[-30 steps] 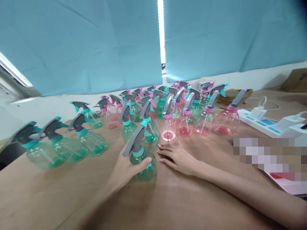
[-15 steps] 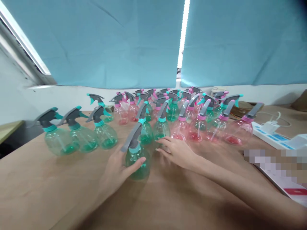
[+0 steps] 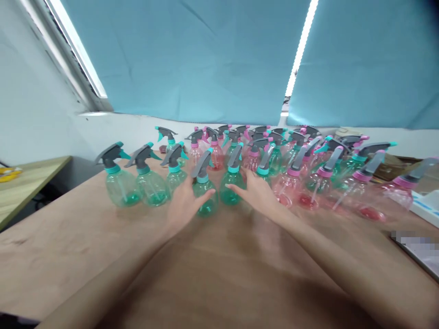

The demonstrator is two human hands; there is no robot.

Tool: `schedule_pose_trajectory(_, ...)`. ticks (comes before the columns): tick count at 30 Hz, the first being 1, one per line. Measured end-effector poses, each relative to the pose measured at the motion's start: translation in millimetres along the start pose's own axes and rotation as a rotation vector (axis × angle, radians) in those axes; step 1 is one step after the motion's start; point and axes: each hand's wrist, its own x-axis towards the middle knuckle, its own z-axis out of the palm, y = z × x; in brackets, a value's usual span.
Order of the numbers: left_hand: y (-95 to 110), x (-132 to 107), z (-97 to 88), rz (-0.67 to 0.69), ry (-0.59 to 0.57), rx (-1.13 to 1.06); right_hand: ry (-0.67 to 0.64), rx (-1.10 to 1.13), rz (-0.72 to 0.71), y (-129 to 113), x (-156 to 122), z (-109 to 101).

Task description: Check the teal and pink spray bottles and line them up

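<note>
My left hand (image 3: 185, 205) is wrapped round the belly of a green spray bottle (image 3: 205, 192) with a grey trigger, standing upright on the brown table (image 3: 103, 256). My right hand (image 3: 256, 193) reaches to a second green spray bottle (image 3: 232, 186) just to its right, fingers against its side. Three more green bottles (image 3: 147, 183) stand in a row to the left. Several pink bottles (image 3: 308, 192) and green ones crowd behind and to the right.
A white power strip (image 3: 425, 208) lies at the right edge, with a flat booklet (image 3: 418, 253) nearer me. A second wooden table (image 3: 24, 187) stands at the left. Blue blinds (image 3: 206, 59) hang behind the bottles.
My left hand has slid the green bottle forward toward the row of green bottles. My right hand has moved from the table to the neighbouring green bottle. The view has swung left.
</note>
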Motion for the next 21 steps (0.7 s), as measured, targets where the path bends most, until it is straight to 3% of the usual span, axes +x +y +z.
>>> schedule_pose_trajectory(10,0,26,7.1,0.002,-0.047,0.093,-0.054,-0.075,0.034,-9,9,8)
schedule_pose_trajectory(21,1,36,10.6,-0.007,-0.025,0.044,-0.131,-0.165,0.073,-14,15,3)
